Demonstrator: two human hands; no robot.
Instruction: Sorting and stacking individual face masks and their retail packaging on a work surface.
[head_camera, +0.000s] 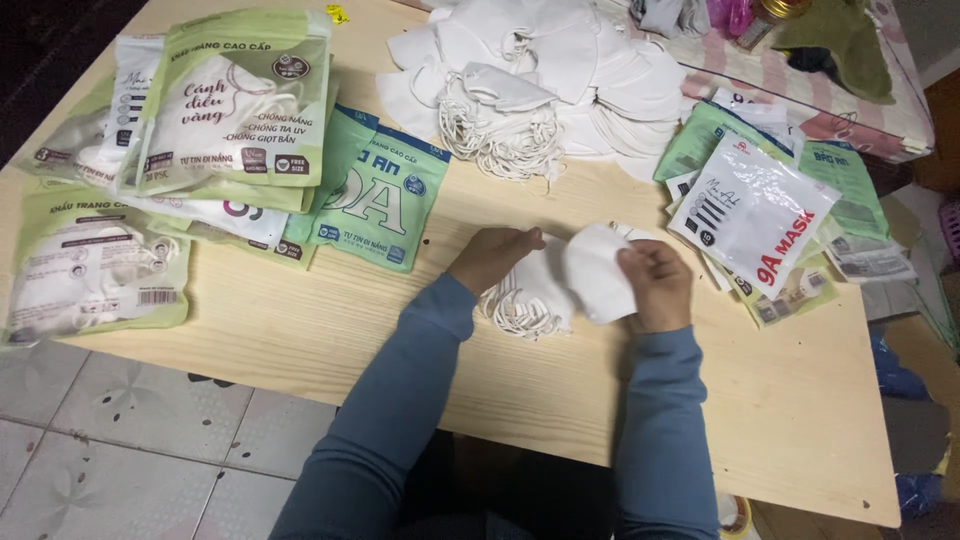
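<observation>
My left hand (492, 256) rests on a small stack of white folded face masks (535, 295) with their ear loops hanging toward me on the wooden table (300, 320). My right hand (655, 285) grips one white mask (597, 272) from the right side of that stack, fingers closed over its edge. Both arms wear blue-grey sleeves. A large loose heap of white masks (540, 85) lies farther back at the table's middle.
Green and white mask pouches (235, 100) are piled at the left, a teal pouch (385, 195) beside them. More flat pouches (755, 210) lie fanned at the right. A cloth-covered surface (800, 90) with clutter stands behind. Tiled floor (140, 430) shows below the table's near edge.
</observation>
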